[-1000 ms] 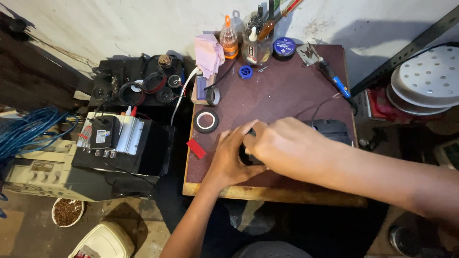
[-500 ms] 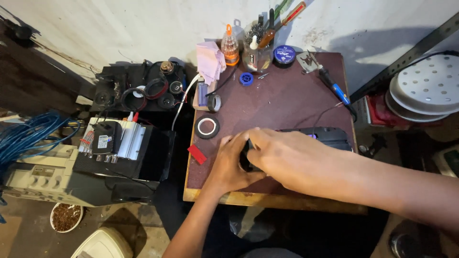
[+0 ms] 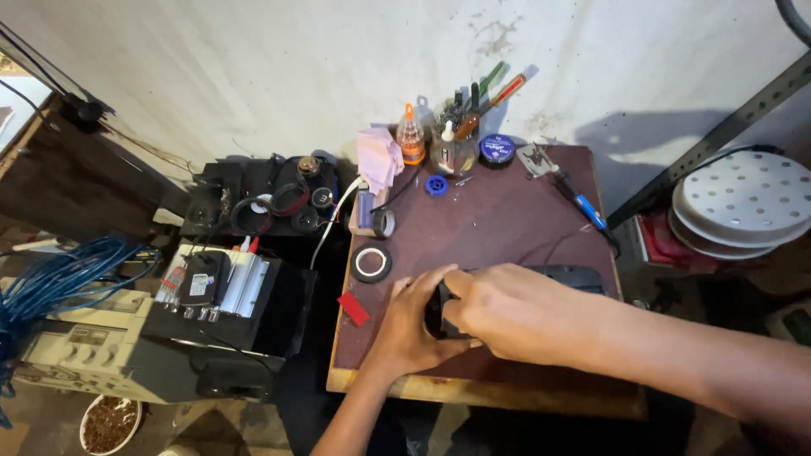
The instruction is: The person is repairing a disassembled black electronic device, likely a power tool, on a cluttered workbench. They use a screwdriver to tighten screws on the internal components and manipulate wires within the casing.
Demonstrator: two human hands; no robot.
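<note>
Both my hands meet over a small black object [image 3: 437, 311] near the front of a dark brown table [image 3: 498, 228]. My left hand [image 3: 414, 329] cups it from the left and below. My right hand [image 3: 515, 314] covers it from the right, fingers curled around it. Most of the object is hidden by the fingers. A black device [image 3: 574, 276] lies just behind my right hand.
A black tape roll [image 3: 371, 263] and a red piece [image 3: 354, 308] lie at the table's left. At the back stand an orange bottle [image 3: 411, 137], a tool jar [image 3: 454, 154], a blue tin [image 3: 496, 149] and a blue-handled soldering iron [image 3: 583, 203]. Electronic boxes [image 3: 211, 287] sit left, white discs [image 3: 743, 203] right.
The view has shifted slightly, so the table sits lower in frame. My hands stay closed around the black object, with only small finger movements.
</note>
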